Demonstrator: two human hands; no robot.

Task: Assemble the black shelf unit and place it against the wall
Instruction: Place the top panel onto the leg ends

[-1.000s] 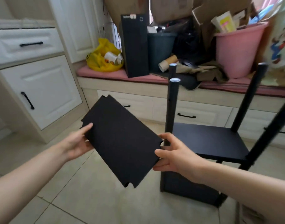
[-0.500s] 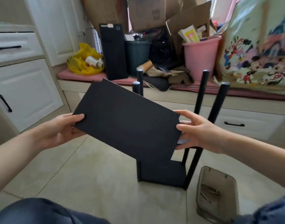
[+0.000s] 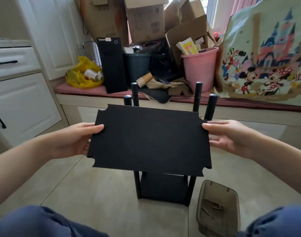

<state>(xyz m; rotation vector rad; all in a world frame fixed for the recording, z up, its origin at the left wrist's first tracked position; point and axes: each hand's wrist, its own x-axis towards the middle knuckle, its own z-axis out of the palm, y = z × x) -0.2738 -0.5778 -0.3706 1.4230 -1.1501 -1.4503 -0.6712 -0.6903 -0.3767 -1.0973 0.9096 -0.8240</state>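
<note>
Holding the black shelf panel (image 3: 149, 139) flat in front of me, I have a hand on each short edge. My left hand (image 3: 78, 139) clamps the left edge, thumb lying on top and fingers tucked underneath. My right hand (image 3: 231, 137) pinches the right edge the same way, thumb on top, with the other fingers spread below and partly hidden. The panel has a curved notch at each corner. It hangs above the half-built shelf frame (image 3: 163, 189), which stands on the tiled floor (image 3: 95, 194) with one lower shelf fitted. Four black post tops (image 3: 198, 94) rise beyond the panel's far edge; I cannot tell whether the panel touches any of them. Just right of the frame, a smoky plastic tray (image 3: 218, 212) lies on the floor with a few small metal parts inside. Behind, the window seat (image 3: 95, 98) carries a pink bucket (image 3: 200, 69), a yellow bag (image 3: 83, 74) and cardboard boxes (image 3: 144, 19).
</note>
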